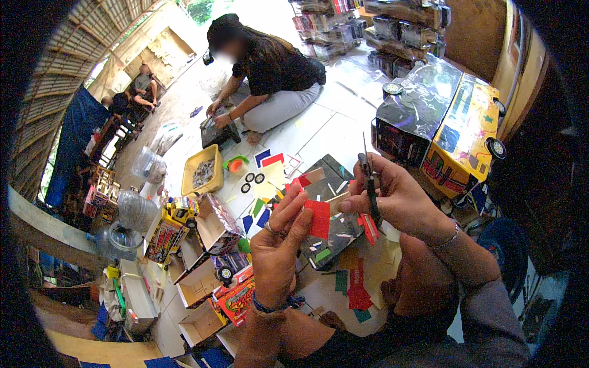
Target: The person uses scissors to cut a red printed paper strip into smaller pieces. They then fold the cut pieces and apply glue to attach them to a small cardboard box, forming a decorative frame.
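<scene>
Between the thumb and fingers of my left hand (279, 236) is a small red sheet piece (319, 219), roughly square and held upright. My right hand (392, 193) grips a dark-handled tool with a thin pointed blade (370, 178); the blade points up and away, and its exact kind is hard to make out. The two hands are close together but apart, above a dark board (325, 245) strewn with coloured scraps and pale strips. A bright red piece (368, 228) lies just below my right hand.
A co-worker (270, 73) sits on the tiled floor ahead, hands on a dark box. A yellow basin (204, 172) holds small pieces. Toy trucks (451, 132) stand at right, and open box-like bodies (205, 276) at left. Black wheels (253, 181) lie near the board.
</scene>
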`<state>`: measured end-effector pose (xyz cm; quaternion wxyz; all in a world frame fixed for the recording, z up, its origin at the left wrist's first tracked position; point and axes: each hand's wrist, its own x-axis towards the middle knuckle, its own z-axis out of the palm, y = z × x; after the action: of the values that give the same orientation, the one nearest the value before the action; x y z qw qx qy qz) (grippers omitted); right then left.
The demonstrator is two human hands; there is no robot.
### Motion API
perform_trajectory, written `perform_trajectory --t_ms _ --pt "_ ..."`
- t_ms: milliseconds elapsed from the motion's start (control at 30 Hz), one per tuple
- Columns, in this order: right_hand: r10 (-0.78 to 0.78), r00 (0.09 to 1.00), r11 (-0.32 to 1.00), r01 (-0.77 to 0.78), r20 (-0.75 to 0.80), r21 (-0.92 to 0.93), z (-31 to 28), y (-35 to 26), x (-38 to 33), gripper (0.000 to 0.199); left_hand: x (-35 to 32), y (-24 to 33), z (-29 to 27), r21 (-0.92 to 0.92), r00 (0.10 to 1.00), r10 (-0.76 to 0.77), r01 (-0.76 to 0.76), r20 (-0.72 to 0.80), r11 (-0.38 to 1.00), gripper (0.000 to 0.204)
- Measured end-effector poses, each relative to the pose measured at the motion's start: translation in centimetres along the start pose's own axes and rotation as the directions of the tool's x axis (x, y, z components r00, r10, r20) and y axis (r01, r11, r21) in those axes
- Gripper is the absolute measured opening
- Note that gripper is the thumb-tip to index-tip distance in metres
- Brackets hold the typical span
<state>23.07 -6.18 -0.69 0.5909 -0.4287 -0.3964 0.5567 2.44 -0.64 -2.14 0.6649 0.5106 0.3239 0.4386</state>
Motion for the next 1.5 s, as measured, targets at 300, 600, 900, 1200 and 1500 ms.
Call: perform_trajectory --t_ms 300,600,900,1200,1500 --pt "-0.037 0.999 0.999 0.037 0.007 -0.008 0.3 0.4 0.1 0.037 -0.3 -0.3 -0.1 0.387 0.997 0.020 0.009 -0.072 0.922 0.033" --pt "0.025 1.000 0.999 -0.025 0.014 -0.032 0.8 1.0 0.4 0.038 0.0 -1.5 -0.1 0.250 0.972 0.231 -0.215 -0.036 0.944 0.032" --pt "-0.067 0.998 0.998 0.067 0.018 0.010 0.9 1.3 0.2 0.035 0.7 -1.5 -0.9 0.603 0.832 0.548 -0.483 0.088 0.636 0.043" --pt "-0.036 0.999 0.999 0.035 -0.033 -0.039 0.6 1.0 0.1 0.034 0.1 -1.2 0.1 0.283 0.907 0.419 -0.412 0.038 0.866 0.041" --pt "-0.035 0.999 0.998 0.035 0.017 -0.054 1.0 0.9 -0.6 0.031 0.1 -1.0 0.6 0.209 0.898 0.437 -0.437 0.049 0.875 0.034"
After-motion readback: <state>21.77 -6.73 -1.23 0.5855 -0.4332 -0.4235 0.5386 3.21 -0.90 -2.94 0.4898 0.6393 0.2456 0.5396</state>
